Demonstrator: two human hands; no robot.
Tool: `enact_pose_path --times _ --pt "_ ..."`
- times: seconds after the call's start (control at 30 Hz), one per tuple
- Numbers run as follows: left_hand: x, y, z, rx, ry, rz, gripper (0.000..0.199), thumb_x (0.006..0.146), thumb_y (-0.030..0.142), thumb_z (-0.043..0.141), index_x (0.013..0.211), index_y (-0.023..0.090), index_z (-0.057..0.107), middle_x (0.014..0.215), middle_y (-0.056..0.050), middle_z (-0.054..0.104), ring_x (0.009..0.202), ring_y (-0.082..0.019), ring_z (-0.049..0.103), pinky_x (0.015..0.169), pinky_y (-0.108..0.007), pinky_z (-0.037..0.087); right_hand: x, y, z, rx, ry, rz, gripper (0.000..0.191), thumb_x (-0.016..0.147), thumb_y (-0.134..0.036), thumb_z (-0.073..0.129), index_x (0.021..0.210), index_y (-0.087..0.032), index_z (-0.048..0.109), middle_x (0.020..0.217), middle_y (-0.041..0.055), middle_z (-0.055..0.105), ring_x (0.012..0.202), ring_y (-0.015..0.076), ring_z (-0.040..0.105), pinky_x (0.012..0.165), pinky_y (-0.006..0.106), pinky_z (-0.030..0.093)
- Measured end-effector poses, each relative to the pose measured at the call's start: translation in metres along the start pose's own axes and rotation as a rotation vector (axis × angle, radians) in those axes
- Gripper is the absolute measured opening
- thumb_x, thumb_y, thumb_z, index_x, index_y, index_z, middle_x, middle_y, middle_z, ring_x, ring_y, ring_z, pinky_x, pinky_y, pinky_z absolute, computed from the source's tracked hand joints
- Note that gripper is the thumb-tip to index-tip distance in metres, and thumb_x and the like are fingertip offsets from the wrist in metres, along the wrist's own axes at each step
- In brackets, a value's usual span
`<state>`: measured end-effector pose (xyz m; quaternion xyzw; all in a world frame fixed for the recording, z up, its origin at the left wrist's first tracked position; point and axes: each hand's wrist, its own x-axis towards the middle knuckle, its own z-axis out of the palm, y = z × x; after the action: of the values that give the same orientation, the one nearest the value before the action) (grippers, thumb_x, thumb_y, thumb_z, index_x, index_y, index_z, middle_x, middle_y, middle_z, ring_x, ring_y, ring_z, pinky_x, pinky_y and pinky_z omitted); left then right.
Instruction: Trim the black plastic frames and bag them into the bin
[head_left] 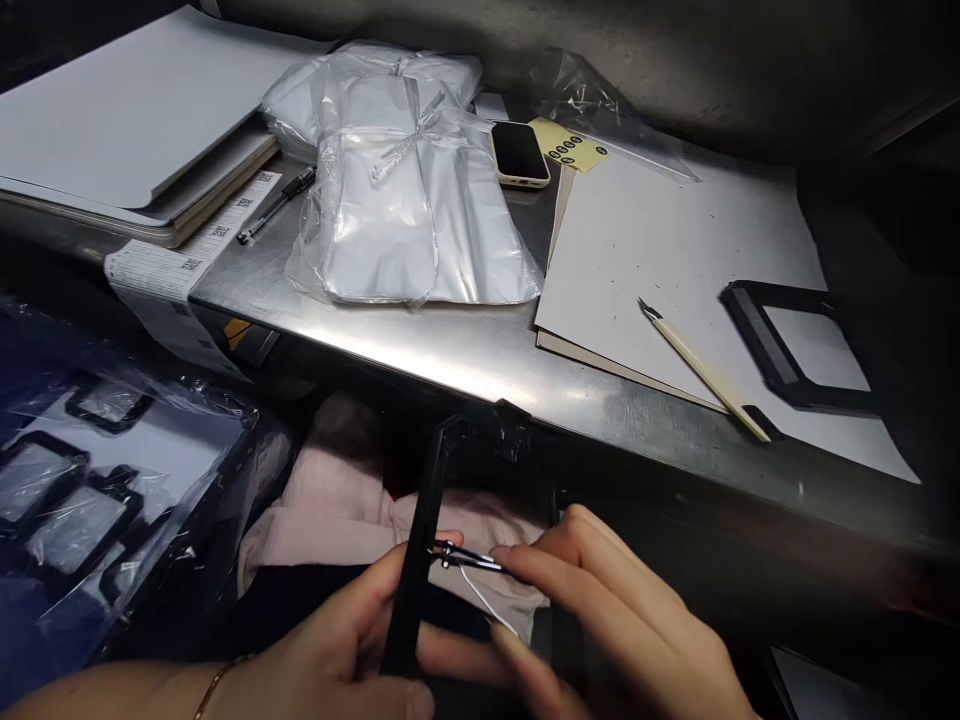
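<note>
My left hand (330, 640) is closed around a black plastic frame (420, 540), held tilted below the table edge, with a small block at its upper end. Between the fingertips of my right hand (615, 600) is a pair of small dark metal nail clippers (469, 558). Their jaws touch the inner side of the frame's bar, close to my left fingertip. A thin, pale, curved lever slants down from them toward my right thumb. Part of the frame is hidden behind my hands.
On the metal table (360, 345) lie bagged silvery pouches (382, 210), a phone (519, 155), a pen (276, 205) and cardboard sheets (660, 230). A craft knife (701, 365) and another black frame (787, 370) rest on the cardboard. A plastic-lined bin (172, 480) with several frames stands left.
</note>
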<state>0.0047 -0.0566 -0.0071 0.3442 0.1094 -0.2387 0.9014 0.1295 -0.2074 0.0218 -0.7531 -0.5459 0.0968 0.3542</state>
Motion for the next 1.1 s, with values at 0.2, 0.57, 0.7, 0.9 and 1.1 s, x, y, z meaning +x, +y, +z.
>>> enact_pose_path --times 0.2,0.57,0.7,0.9,1.1 --pt "-0.003 0.001 0.000 0.034 0.016 -0.019 0.060 0.077 0.029 0.053 0.129 0.025 0.024 0.111 -0.010 0.060 0.103 -0.024 0.054 0.093 -0.045 0.032 0.002 -0.002 0.004 -0.023 0.022 -0.006 0.020 0.075 -0.009 0.048 0.093 -0.015 0.052 0.072 0.0028 0.052 0.067 0.0127 0.052 0.058 0.023 0.047" --pt "-0.014 0.092 -0.040 0.768 0.246 -0.102 0.039 0.081 0.019 0.047 0.115 0.038 0.045 0.107 0.005 0.061 0.094 -0.013 0.058 0.084 -0.024 0.042 0.006 0.074 -0.047 -0.070 0.536 0.478 0.019 0.077 -0.035 0.052 0.092 -0.026 0.058 0.087 0.0011 0.059 0.075 0.0138 0.057 0.070 0.028 0.046" --pt "-0.009 0.120 -0.048 0.841 0.148 -0.154 0.036 0.079 0.019 0.049 0.113 0.031 0.049 0.105 0.001 0.063 0.079 -0.012 0.062 0.077 -0.023 0.046 0.028 0.129 -0.050 -0.317 0.550 0.486 0.030 0.074 -0.039 0.051 0.097 -0.021 0.058 0.088 0.0047 0.059 0.083 0.0198 0.054 0.075 0.038 0.043" --pt "0.019 0.123 -0.064 0.560 -0.075 -0.193 0.019 0.077 0.016 0.051 0.095 0.017 0.057 0.089 -0.006 0.069 0.044 -0.003 0.052 0.048 -0.014 0.041 0.021 0.163 -0.064 -0.625 0.441 0.595 0.040 0.076 -0.039 0.047 0.107 -0.014 0.054 0.109 0.0159 0.048 0.106 0.0351 0.037 0.081 0.053 0.030" --pt "0.050 0.081 -0.068 0.429 -0.202 -0.355 0.010 0.071 0.015 0.049 0.076 0.009 0.056 0.069 -0.012 0.069 0.029 -0.002 0.033 0.034 -0.017 0.034 0.006 0.162 -0.073 -0.694 0.420 0.738 0.018 0.078 -0.025 0.050 0.092 -0.016 0.054 0.102 0.0078 0.052 0.099 0.0217 0.046 0.083 0.044 0.036"
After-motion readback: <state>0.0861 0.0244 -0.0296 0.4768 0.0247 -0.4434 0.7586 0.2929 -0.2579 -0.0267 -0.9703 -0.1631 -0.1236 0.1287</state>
